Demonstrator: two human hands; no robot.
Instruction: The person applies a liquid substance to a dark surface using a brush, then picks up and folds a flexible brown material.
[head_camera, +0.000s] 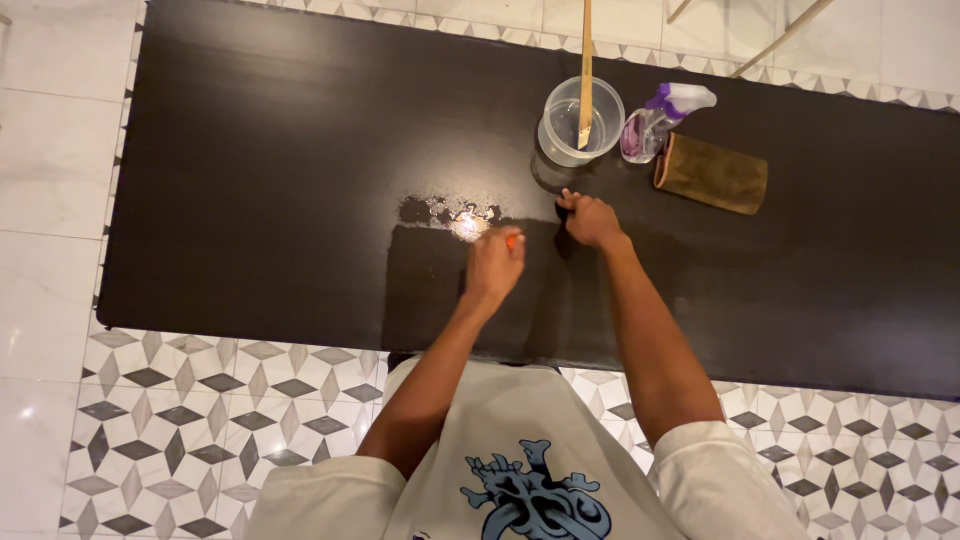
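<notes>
1. Here, my left hand (494, 266) is curled around a small orange-tipped tool (512, 240); only the tip shows past my fingers, so I cannot tell what kind of tool it is.
2. It sits just beside the wet patch (450, 213) on the dark counter (250, 150), at the edge of a duller stretch of the top.
3. I judge the tool light and stiff, and best held low near the working end, as I hold it now.
4. My right hand (592, 220) rests fingers-down on the counter, holding nothing that I can see.
5. The wet spot looks slippery, so my grip may slide there.
6. Beyond my right hand stand a clear plastic cup (580, 122) with a wooden stick (586, 70) in it, a spray bottle (660, 120) and a brown cloth (712, 173).
</notes>
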